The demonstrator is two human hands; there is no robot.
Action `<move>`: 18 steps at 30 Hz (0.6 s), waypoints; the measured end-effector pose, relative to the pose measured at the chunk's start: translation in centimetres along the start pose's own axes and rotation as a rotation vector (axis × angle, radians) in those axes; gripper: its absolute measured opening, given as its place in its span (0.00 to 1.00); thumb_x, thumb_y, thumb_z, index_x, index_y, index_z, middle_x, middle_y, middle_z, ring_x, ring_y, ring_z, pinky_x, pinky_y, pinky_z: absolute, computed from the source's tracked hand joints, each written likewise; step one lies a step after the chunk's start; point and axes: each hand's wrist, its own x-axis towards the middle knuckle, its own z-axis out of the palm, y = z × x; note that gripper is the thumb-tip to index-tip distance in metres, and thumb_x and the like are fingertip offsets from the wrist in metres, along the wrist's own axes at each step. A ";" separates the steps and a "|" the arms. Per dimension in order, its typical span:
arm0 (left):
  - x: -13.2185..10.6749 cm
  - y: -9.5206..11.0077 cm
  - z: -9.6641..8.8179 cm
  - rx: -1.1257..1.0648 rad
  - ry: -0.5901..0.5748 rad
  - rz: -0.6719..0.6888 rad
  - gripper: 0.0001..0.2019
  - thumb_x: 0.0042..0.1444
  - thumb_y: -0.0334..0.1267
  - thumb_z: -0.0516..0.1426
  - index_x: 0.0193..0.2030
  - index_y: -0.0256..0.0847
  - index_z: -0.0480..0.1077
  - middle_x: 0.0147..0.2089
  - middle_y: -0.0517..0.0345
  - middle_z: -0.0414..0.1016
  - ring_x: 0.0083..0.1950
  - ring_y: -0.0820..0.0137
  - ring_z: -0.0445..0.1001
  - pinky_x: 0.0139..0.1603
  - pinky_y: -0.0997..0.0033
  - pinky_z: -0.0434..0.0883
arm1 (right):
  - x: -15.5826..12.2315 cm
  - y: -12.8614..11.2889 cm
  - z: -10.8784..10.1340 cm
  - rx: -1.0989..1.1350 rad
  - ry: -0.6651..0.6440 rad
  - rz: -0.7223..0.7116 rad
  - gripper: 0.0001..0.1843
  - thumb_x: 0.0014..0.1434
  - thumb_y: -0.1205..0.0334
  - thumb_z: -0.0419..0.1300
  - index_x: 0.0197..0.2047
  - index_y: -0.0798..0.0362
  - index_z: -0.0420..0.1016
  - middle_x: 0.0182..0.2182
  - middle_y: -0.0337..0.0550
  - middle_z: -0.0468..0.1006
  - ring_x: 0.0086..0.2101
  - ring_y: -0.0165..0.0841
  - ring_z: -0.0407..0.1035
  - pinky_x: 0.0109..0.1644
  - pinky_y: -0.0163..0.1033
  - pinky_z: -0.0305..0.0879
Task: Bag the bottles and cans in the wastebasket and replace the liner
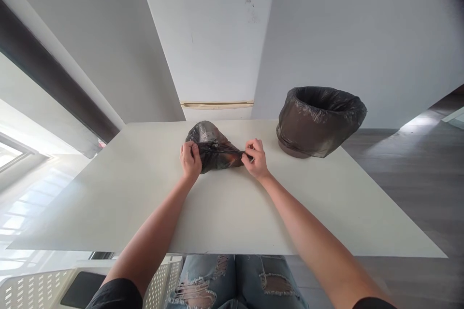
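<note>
A filled black plastic bag lies on the white table, near its far middle. My left hand is closed on the bag's left end. My right hand pinches the bag's right end, and the plastic is pulled taut between the two hands. Both forearms reach in from the near edge of the table.
A small bin lined with a black bag stands at the table's far right. A white pillar rises behind the table. A white perforated basket sits low at my left, and grey wooden floor lies to the right.
</note>
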 end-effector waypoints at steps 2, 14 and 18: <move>0.2 -0.3 -0.1 0.008 0.013 -0.013 0.15 0.76 0.49 0.46 0.43 0.44 0.66 0.34 0.56 0.70 0.35 0.66 0.67 0.41 0.64 0.66 | 0.1 0.9 -0.2 0.038 0.110 0.114 0.18 0.63 0.66 0.56 0.22 0.49 0.56 0.35 0.46 0.68 0.39 0.41 0.61 0.45 0.50 0.63; 0.9 0.9 -0.5 -0.044 -0.334 0.267 0.16 0.71 0.50 0.52 0.55 0.43 0.71 0.49 0.47 0.78 0.49 0.58 0.74 0.54 0.55 0.68 | 0.1 2.4 -0.7 0.000 0.429 0.218 0.12 0.59 0.66 0.54 0.47 0.48 0.66 0.46 0.49 0.69 0.46 0.43 0.65 0.49 0.49 0.63; 1.0 0.9 0.0 0.019 -0.434 0.395 0.11 0.63 0.41 0.60 0.51 0.44 0.72 0.46 0.50 0.79 0.47 0.57 0.75 0.54 0.53 0.67 | -0.1 -0.5 -0.2 -0.140 0.205 -0.167 0.10 0.64 0.63 0.60 0.48 0.48 0.67 0.45 0.50 0.73 0.46 0.45 0.67 0.54 0.54 0.63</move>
